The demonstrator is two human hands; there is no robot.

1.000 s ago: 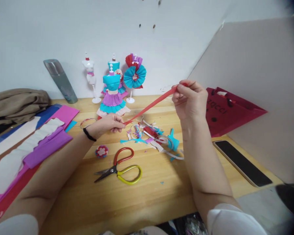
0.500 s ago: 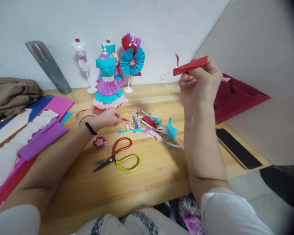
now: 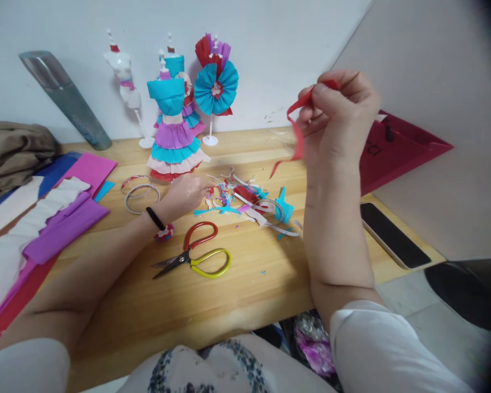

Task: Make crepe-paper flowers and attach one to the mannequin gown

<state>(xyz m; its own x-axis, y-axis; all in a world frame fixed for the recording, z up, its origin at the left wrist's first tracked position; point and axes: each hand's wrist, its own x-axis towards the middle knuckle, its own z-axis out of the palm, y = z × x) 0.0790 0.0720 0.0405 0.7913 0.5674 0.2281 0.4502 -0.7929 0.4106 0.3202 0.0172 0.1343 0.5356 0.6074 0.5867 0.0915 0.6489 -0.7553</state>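
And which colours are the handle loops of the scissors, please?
The scissors have one red loop and one yellow loop, clearest in the head view.

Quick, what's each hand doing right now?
Left hand: by the colored scraps; grip cannot be told.
Right hand: closed, holding a red strip.

Your narrow red strip (image 3: pixel 298 143) hangs bent and slightly twisted from your raised right hand (image 3: pixel 341 112), its loose lower end kinking leftward.
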